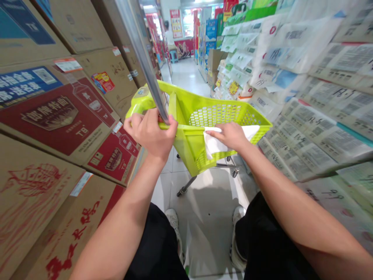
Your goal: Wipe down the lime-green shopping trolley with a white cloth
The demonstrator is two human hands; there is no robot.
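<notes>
In front of me stands a lime-green shopping cart (182, 146) with a perforated plastic basket and metal legs on casters. My left hand (153, 132) is wrapped round the cart's handle end, close to the foot of a metal pole (145, 62) that slants up out of view. A white cloth (215, 146) hangs over the basket's near side rim. My right hand (230, 135) presses the cloth against that rim, its thumb and fingers closed on the fabric. The basket's inside shows only in part.
Stacked cardboard cartons (55, 112) rise close on my left. Packs of tissue paper (305, 128) are piled along the right. Between them the tiled floor (188, 74) runs back to a blue stool (173, 55). An open brown box (215, 62) stands by the right-hand stacks.
</notes>
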